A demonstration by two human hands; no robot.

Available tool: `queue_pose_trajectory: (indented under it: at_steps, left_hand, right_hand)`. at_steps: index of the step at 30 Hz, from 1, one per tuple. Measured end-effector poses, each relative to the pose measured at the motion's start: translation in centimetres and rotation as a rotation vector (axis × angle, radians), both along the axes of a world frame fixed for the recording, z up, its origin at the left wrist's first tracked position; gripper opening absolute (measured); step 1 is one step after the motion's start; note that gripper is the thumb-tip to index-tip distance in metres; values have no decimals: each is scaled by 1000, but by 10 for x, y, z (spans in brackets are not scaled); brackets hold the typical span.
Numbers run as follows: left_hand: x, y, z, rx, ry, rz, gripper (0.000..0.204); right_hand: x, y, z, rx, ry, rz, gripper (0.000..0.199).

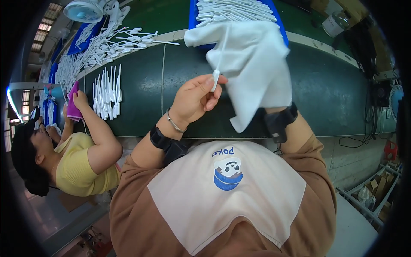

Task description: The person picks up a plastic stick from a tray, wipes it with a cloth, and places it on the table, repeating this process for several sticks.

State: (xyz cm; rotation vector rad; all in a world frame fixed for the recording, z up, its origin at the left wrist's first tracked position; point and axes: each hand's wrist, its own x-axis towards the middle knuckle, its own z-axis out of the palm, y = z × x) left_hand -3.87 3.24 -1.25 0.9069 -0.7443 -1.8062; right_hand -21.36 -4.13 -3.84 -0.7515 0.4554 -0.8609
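A white stick [215, 81] is being pinched at its broad handle between the thumb and forefinger of the left hand [195, 98], those two being closed onto it; the other left fingers are being loosely curled; the right hand is being hidden by a white cloth [261, 73], so whether its fingers are being opened or closed cannot be told; the stick is being held above a dark green table [184, 64], on the near side of a blue tray [193, 13]; its long axis is being tilted slightly rightward, the handle being directed toward the wearer, the thin shaft being pointed away along the cloth; leftward, a purple cloth [74, 105] is being held by a co-worker [85, 160].
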Motion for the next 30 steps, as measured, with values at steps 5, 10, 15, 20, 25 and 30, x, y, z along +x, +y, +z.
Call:
queue_pose_trajectory:
  at_steps: [5, 10, 15, 20, 25, 30]
  left_hand:
    - [-9, 7, -14, 67, 314, -2, 27]
    - [-8, 23, -21, 136, 339, -185, 27]
    - [-2, 21, -24, 101, 161, -152, 21]
    - [-7, 1, -9, 10, -333, -12, 19]
    - [-5, 4, -4, -730, -1189, 127, 19]
    - [10, -11, 44, -500, -1043, 197, 16]
  right_hand:
    - [33, 28, 17, -25, 140, 41, 25]
    - [0, 1, 30, -73, 330, -138, 27]
    - [-22, -34, 11, -21, -106, -189, 25]
    - [19, -2, -5, -905, 929, -7, 30]
    - [47, 26, -1, -420, 308, -165, 30]
    - [41, 12, 8, -562, 385, -201, 33]
